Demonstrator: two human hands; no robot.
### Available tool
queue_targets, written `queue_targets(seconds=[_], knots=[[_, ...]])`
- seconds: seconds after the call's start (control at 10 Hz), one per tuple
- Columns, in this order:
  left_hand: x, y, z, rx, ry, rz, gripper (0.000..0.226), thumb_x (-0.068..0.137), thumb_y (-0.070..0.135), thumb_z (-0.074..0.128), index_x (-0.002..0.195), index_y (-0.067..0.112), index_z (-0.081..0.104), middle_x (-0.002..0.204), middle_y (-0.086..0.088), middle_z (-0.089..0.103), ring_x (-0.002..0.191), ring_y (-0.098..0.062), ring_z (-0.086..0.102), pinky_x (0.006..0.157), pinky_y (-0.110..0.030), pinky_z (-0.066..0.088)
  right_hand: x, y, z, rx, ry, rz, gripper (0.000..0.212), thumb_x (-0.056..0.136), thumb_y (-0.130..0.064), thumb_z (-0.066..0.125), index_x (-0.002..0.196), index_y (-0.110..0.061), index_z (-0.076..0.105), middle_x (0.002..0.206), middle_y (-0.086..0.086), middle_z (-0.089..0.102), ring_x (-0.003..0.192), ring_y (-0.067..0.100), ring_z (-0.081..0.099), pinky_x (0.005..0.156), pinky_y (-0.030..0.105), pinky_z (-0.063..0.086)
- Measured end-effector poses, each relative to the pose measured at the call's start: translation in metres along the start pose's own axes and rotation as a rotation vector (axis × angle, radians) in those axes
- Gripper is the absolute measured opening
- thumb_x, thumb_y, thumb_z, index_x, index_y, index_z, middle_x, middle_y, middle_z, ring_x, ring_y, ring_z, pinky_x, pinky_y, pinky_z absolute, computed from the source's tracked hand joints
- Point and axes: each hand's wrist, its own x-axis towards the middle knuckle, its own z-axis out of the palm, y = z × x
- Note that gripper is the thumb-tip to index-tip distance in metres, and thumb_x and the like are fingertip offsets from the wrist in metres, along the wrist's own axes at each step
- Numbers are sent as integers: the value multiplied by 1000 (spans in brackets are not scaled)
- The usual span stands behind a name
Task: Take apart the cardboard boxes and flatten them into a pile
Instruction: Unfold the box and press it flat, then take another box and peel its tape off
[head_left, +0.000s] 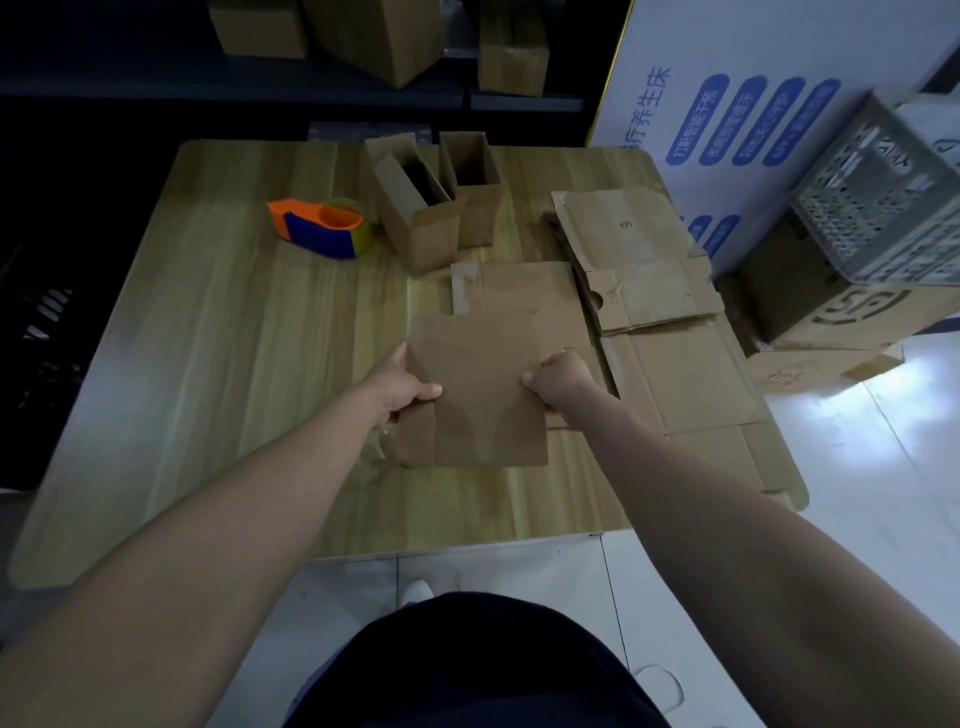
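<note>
Cardboard (483, 400), flattened, lies mid-frame on the table (218, 332); left hand (402, 387) and right hand (563, 376) each grip an edge.

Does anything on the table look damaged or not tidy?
Yes. The flattened pile on the right of the table is askew: its sheets lie at different angles, and one sheet has a ragged, creased flap.

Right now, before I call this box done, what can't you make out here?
All head view.
Grip under the flattened box: the cardboard covers the fingers of left hand and right hand.
Inside of the left upright box: in shadow.
Sheet count in the flat pile: layers overlap.
Shelf boxes: cut by the top edge.
</note>
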Motion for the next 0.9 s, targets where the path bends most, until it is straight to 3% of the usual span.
queue_targets(seconds=[0.1, 0.2, 0.3, 0.4, 0.5, 0.6, 0.7, 0.8, 0.9], knots=[[2, 4, -14, 107, 97, -40, 54, 76, 11, 78, 122, 9, 51, 121, -9, 60, 107, -26, 58, 90, -38, 50, 3, -20, 7, 17, 6, 35, 33, 98, -19, 50, 117, 6, 57, 90, 13, 59, 80, 25, 60, 72, 35, 55], [1, 3, -19, 153, -27, -94, 39, 80, 4, 73, 112, 6, 52, 109, -10, 62, 101, -27, 60, 88, -41, 51, 8, -22, 10, -81, -50, 93, 11, 98, -11, 50, 98, -1, 55, 84, 11, 57, 72, 22, 59, 52, 28, 49], [1, -2, -14, 251, -148, -125, 42, 82, 6, 72, 116, 4, 48, 115, -11, 61, 105, -29, 61, 88, -45, 53, 9, -4, 12, -55, -82, 271, 18, 94, -13, 59, 100, 3, 54, 84, 13, 54, 73, 26, 59, 59, 30, 53], [4, -6, -2, 354, -115, -89, 51, 85, 13, 69, 127, 4, 43, 124, -10, 54, 112, -28, 56, 84, -33, 50, 17, 15, 16, 92, -94, 322, 35, 95, -15, 57, 125, 0, 47, 108, 12, 45, 114, 31, 52, 95, 40, 49], [17, -15, 12, 303, -73, -49, 57, 84, 13, 70, 133, 2, 43, 133, -12, 53, 119, -29, 52, 97, -34, 44, 25, 27, 21, 307, -37, 345, 30, 91, -14, 63, 117, 0, 56, 112, 11, 55, 100, 26, 53, 95, 41, 48], [25, -21, 20, 204, -61, -59, 52, 84, 8, 69, 129, 3, 45, 130, -13, 55, 118, -30, 53, 101, -41, 44, 28, 32, 21, 396, -24, 381, 29, 89, -12, 62, 117, -5, 57, 109, 10, 58, 88, 24, 54, 84, 35, 46], [31, -21, 24, 135, -59, -80, 45, 85, 5, 66, 125, 6, 46, 128, -12, 55, 114, -30, 54, 97, -43, 46, 30, 29, 17, 428, -9, 341, 43, 92, -5, 54, 135, 1, 47, 127, 18, 53, 103, 25, 55, 81, 28, 40], [39, -16, 25, 82, -6, -60, 45, 86, 5, 64, 125, 10, 43, 122, -11, 56, 108, -29, 55, 92, -43, 49, 39, 25, 16, 414, -17, 358, 40, 97, -12, 53, 134, 2, 47, 138, 16, 49, 126, 30, 49, 94, 33, 44], [48, -7, 24, 71, 77, 24, 50, 84, -1, 64, 130, 5, 43, 128, -13, 55, 115, -30, 54, 98, -39, 45, 49, 19, 15, 461, -40, 362, 43, 98, -19, 53, 133, 5, 46, 136, 17, 49, 128, 30, 47, 104, 34, 40]])
